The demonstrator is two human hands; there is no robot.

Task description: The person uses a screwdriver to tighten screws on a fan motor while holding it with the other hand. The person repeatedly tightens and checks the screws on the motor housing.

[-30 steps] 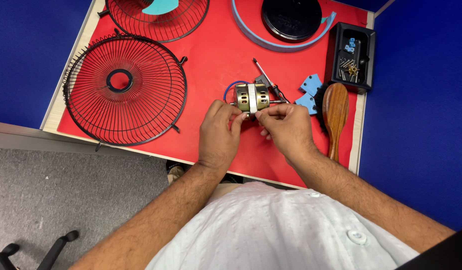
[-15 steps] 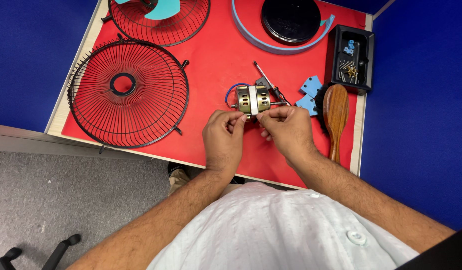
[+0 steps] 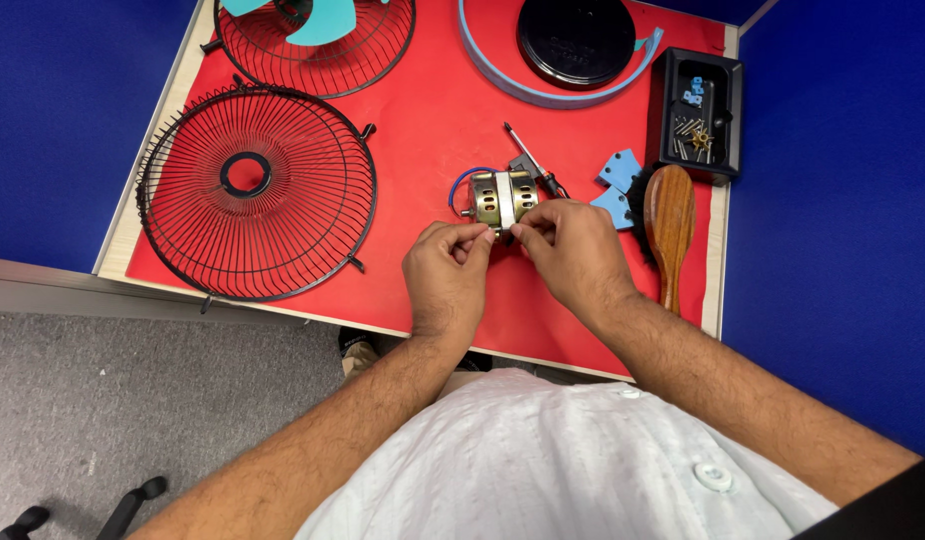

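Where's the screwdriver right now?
Head view: the screwdriver lies on the red mat, just behind and right of the motor, left of the blue pieces.

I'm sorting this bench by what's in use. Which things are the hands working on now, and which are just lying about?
In hand:
- fan motor, touched by left hand and right hand at its near side

Lying about:
- black wire guard
- second guard with teal blade
- screwdriver
- wooden brush
- black parts tray
- blue ring
- black round base
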